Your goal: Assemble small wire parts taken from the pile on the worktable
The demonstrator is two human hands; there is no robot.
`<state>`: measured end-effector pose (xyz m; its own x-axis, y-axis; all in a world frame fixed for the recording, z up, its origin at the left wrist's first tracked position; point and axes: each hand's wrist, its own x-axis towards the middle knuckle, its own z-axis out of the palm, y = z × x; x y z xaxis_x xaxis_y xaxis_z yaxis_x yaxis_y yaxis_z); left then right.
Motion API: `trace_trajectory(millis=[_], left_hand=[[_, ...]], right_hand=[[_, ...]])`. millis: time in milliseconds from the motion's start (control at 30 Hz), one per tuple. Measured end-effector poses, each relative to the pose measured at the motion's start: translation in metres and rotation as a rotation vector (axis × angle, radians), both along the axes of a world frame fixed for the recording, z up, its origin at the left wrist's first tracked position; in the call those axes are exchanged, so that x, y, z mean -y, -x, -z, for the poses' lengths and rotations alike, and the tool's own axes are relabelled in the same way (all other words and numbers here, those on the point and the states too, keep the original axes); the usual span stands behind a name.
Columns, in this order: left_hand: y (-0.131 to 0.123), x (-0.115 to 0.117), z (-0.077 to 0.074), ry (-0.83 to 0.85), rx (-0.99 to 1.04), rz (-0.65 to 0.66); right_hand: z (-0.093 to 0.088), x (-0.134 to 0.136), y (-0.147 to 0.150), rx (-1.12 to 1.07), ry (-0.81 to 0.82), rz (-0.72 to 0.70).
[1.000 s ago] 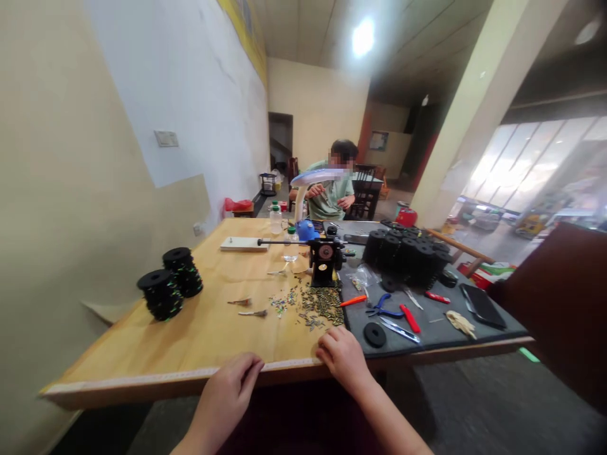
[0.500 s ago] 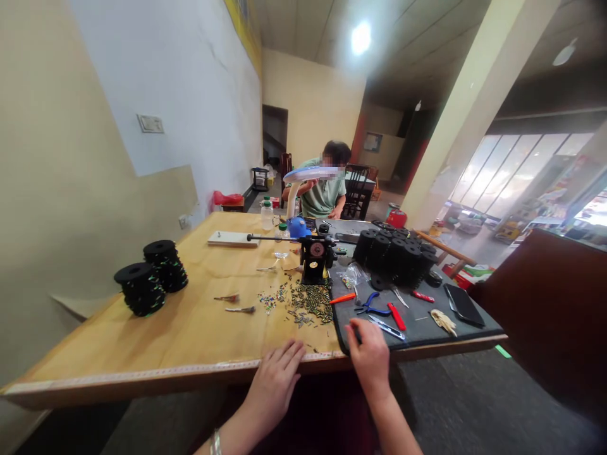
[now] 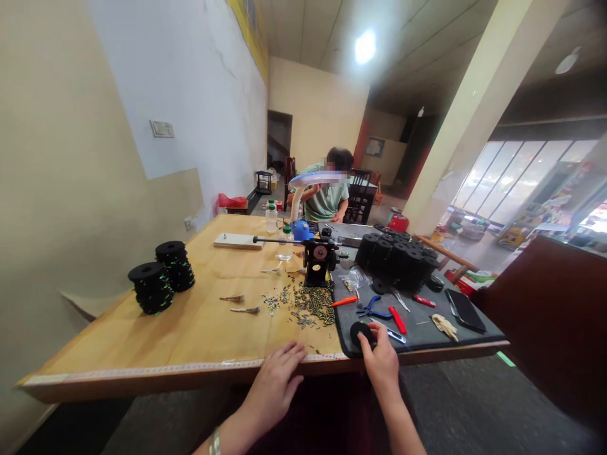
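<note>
My left hand point(image 3: 279, 378) lies with fingers stretched out over the front edge of the wooden table point(image 3: 190, 338). Between the thumb and fingers of my right hand point(image 3: 383, 361) is a black spool point(image 3: 359, 335), its round end turned toward me at the near corner of the dark mat point(image 3: 417, 332). Right beside that hand lie a silver-bladed cutter point(image 3: 396, 335), a red-handled tool point(image 3: 398, 320) and blue-handled pliers point(image 3: 377, 308). Ahead of my left hand, small dark and yellowish pieces point(image 3: 315, 304) are spread in a heap.
A black winding device point(image 3: 317, 262) with a long rod stands behind the heap. Two wound black spools point(image 3: 150, 289) are at left; several more point(image 3: 398, 260) crowd the mat's back. Brushes point(image 3: 245, 310) lie mid-table. A person point(image 3: 327, 199) sits across, behind a lamp point(image 3: 317, 179).
My right hand has turned and shifted slightly right, bringing the black spool's round end into sight. My left hand keeps its place on the table edge. The view has shifted slightly.
</note>
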<state>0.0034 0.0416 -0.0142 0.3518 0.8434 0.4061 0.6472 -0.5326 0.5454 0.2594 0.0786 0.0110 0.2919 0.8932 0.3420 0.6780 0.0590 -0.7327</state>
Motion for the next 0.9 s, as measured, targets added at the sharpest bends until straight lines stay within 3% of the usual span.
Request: trace_trajectory(millis=[100, 167, 267, 333, 433, 700, 800, 900], left_hand=[[0.003, 0.005, -0.022, 0.057, 0.186, -0.036], [0.004, 0.009, -0.043, 0.099, 0.297, -0.048], [0.002, 0.015, -0.075, 0.129, 0.439, 0.041], [0.0, 0.018, -0.09, 0.13, 0.489, 0.13], [-0.002, 0.019, -0.098, 0.124, 0.523, 0.199], [0.007, 0.017, -0.093, 0.182, 0.758, 0.128], [0.015, 0.008, -0.097, 0.205, 0.855, 0.066], [0.024, 0.001, -0.099, 0.191, 0.829, 0.011]], right_hand=[[-0.014, 0.013, 0.015, -0.406, -0.093, -0.227], [-0.028, 0.025, 0.031, -0.66, -0.04, -0.379], [-0.047, 0.04, 0.059, -0.963, 0.114, -0.579], [-0.054, 0.045, 0.075, -1.091, 0.177, -0.65], [-0.057, 0.048, 0.093, -1.197, 0.184, -0.672], [-0.059, 0.054, 0.118, -1.141, 0.269, -0.553], [-0.053, 0.061, 0.122, -0.954, 0.258, -0.592], [-0.052, 0.07, 0.118, -0.58, 0.118, -0.62]])
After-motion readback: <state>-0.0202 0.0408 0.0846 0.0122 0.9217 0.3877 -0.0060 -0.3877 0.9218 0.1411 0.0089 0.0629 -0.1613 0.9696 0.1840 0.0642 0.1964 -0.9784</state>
